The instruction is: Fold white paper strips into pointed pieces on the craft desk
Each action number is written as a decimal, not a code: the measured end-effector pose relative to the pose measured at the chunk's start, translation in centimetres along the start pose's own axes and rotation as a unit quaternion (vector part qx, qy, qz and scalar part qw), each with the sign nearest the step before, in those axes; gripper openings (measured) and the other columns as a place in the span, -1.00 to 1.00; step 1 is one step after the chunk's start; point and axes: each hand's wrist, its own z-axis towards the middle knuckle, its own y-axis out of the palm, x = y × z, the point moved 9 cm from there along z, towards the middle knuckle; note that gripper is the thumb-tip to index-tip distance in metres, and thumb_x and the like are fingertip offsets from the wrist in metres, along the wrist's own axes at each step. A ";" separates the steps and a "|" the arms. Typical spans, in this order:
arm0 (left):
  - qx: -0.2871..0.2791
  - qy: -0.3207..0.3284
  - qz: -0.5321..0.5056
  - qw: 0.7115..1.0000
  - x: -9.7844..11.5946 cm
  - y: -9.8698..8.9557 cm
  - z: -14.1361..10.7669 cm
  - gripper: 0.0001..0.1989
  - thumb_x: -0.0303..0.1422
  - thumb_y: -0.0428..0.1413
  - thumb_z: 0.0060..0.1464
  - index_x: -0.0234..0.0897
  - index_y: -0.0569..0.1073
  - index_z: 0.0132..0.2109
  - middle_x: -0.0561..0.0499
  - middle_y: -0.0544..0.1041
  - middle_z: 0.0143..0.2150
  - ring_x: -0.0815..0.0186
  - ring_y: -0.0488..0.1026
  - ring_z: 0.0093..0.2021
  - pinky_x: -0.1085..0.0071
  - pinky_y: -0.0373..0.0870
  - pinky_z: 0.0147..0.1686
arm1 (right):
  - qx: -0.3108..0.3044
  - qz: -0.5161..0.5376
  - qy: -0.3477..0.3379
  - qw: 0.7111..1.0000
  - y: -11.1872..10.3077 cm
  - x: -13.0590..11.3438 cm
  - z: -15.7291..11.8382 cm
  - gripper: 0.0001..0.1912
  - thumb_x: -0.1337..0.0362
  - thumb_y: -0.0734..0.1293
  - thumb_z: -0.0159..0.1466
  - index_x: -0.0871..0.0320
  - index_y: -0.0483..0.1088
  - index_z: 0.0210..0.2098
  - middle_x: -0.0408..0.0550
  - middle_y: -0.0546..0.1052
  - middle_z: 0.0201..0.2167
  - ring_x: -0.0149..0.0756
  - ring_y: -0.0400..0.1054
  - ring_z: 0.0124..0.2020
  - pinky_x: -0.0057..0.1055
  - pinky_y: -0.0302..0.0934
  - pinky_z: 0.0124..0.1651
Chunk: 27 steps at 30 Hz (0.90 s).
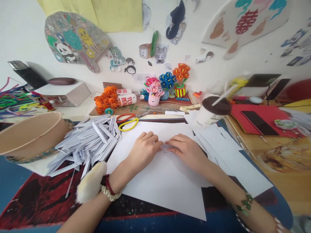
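Note:
A large white paper sheet [155,191] lies in front of me. Over it, my left hand [147,147] is closed with curled fingers and my right hand [186,150] pinches with thumb and forefinger. Their fingertips meet on a small piece of white paper [166,146], mostly hidden by the fingers. Left of my hands, a heap of folded white paper strips [89,142] is piled up. Scissors with red and yellow handles [130,124] rest at its far side. Flat strips of white paper [225,152] spread out right of my right hand.
A lidded cup with a straw [213,110] stands beyond my right hand. A beige round bowl [31,132] sits at the left. Orange pipe-cleaner flowers [107,98] and small flower pots line the wall. A phone [259,123] rests on a red folder [239,113] at right.

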 end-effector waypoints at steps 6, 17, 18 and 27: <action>0.033 0.015 -0.077 0.996 -0.2 -0.2 -0.2 -0.85 -0.44 0.06 0.23 -0.25 0.53 -0.14 -0.05 0.51 -0.22 0.26 0.37 -0.21 0.32 0.30 -0.24 | 0.037 0.035 -0.023 0.998 0.3 -0.4 -0.5 -0.78 0.44 0.29 0.30 0.07 0.51 -0.14 -0.05 0.54 -0.25 -0.20 0.38 -0.18 -0.22 0.37 -0.16; -0.003 0.065 0.033 0.997 0.7 0.2 -0.6 -0.85 -0.44 0.01 0.27 -0.27 0.50 -0.17 0.03 0.49 -0.41 0.27 0.36 -0.29 0.31 0.20 -0.28 | 0.068 -0.083 -0.090 0.990 0.7 -1.6 -1.5 -0.72 0.42 0.15 0.39 0.20 0.49 -0.30 -0.02 0.47 -0.43 -0.24 0.28 -0.35 -0.30 0.23 -0.34; -0.002 0.068 0.043 0.997 0.8 0.2 -0.7 -0.85 -0.44 0.01 0.27 -0.28 0.49 -0.18 0.04 0.49 -0.41 0.26 0.35 -0.29 0.31 0.19 -0.29 | 0.073 -0.093 -0.095 0.988 0.6 -1.8 -1.5 -0.72 0.43 0.15 0.38 0.21 0.48 -0.32 -0.02 0.46 -0.45 -0.24 0.27 -0.36 -0.30 0.21 -0.35; -0.008 0.063 0.060 0.996 0.8 0.3 -0.7 -0.89 -0.44 0.05 0.25 -0.26 0.49 -0.20 0.06 0.49 -0.42 0.26 0.34 -0.29 0.29 0.13 -0.30 | 0.075 -0.075 -0.099 0.989 0.8 -1.8 -1.7 -0.72 0.44 0.15 0.38 0.25 0.47 -0.31 -0.01 0.45 -0.45 -0.25 0.26 -0.33 -0.31 0.22 -0.31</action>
